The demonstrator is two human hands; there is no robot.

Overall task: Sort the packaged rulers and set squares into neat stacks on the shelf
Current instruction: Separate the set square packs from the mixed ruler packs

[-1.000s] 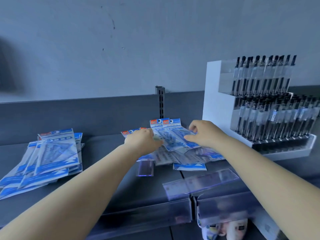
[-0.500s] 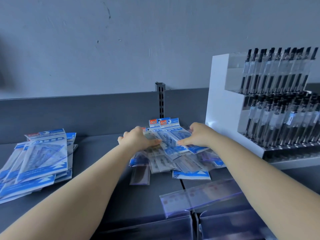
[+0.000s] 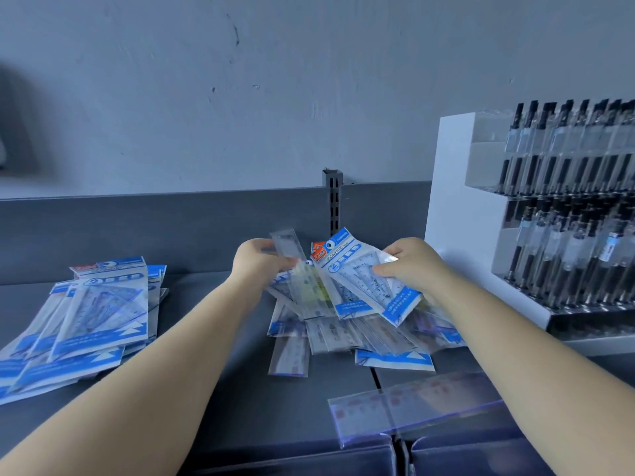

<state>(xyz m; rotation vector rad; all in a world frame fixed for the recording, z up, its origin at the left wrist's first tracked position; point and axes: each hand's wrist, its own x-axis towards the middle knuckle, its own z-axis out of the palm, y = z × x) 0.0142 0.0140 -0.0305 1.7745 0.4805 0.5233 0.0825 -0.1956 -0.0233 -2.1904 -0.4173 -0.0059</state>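
A loose heap of packaged rulers and set squares (image 3: 347, 333) lies in the middle of the dark shelf (image 3: 213, 389). My right hand (image 3: 412, 266) pinches a blue-and-white set square packet (image 3: 364, 283) and holds it tilted above the heap. My left hand (image 3: 256, 261) grips clear packaged rulers (image 3: 292, 249) lifted off the heap's left side. A fanned stack of set square packets (image 3: 99, 310) rests at the shelf's left. One clear ruler pack (image 3: 412, 407) lies alone near the front edge.
A white tiered display of black pens (image 3: 563, 207) stands at the right, close to the heap. The shelf's grey back panel with a slotted upright (image 3: 332, 204) runs behind. Clear price strips (image 3: 343, 458) line the front edge.
Both hands rose from pressing on the heap; the right one has lifted a set square packet, the left one has lifted clear rulers. The view has shifted left.
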